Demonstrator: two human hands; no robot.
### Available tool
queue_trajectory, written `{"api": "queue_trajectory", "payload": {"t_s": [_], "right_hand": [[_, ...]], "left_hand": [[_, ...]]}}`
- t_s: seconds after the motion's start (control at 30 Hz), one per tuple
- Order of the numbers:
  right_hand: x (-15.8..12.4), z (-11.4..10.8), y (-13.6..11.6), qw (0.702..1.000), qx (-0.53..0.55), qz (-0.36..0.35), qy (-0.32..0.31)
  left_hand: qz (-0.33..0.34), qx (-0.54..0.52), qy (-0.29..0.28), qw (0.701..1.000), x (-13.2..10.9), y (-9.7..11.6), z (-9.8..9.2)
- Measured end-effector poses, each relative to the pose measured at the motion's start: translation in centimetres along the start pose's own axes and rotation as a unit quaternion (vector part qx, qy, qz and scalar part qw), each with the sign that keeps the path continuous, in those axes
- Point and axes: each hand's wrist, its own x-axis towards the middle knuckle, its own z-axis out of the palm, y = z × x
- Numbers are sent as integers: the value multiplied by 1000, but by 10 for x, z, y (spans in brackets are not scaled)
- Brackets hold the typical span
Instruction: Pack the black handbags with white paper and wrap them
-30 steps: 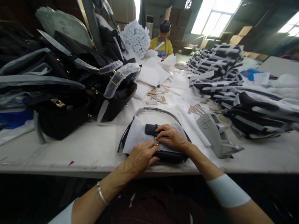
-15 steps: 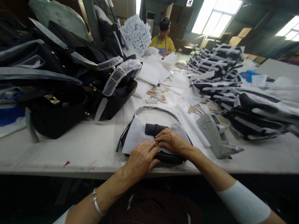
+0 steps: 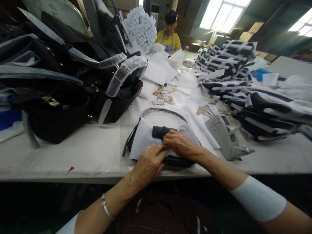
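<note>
A black handbag (image 3: 180,161) lies near the table's front edge, its front partly covered by a white sheet (image 3: 140,139). Its wrapped handle (image 3: 165,111) arches away from me, and a dark flap (image 3: 159,132) shows at the middle. My left hand (image 3: 149,162) rests on the bag's lower front, fingers bent together. From the right, my right hand (image 3: 180,144) meets it with curled fingers just below the flap. Both sets of fingertips touch at the bag's centre, and what they pinch there is hidden.
Black bags (image 3: 60,120) with wrapped straps are heaped at the left. A grey tape dispenser (image 3: 223,136) stands right of the handbag, before a pile of wrapped black items (image 3: 265,126). Paper sheets (image 3: 156,71) and brown tags (image 3: 164,94) lie behind. A person (image 3: 168,40) is across the table.
My right fingers have curled in closer over the bag's centre, covering the small metal piece seen before. The view has shifted slightly.
</note>
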Motion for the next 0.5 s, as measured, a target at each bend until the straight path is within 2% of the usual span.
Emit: {"api": "queue_trajectory", "payload": {"t_s": [0.07,0.13,0.27,0.37,0.5], "right_hand": [[3,2,-2,999,-23,-3,-38],[7,0,-3,999,-23,19,-37],[6,-20,-5,994,87,51,-41],[-14,-36,-11,990,103,82,-55],[-50,-32,-27,996,-15,82,-31]], "left_hand": [[-4,-4,-3,1000,0,0,-1],[-4,-1,-6,1000,0,1,-2],[22,4,7,1000,1,-1,-3],[41,7,14,999,1,-4,-1],[57,16,38,998,0,-8,5]]}}
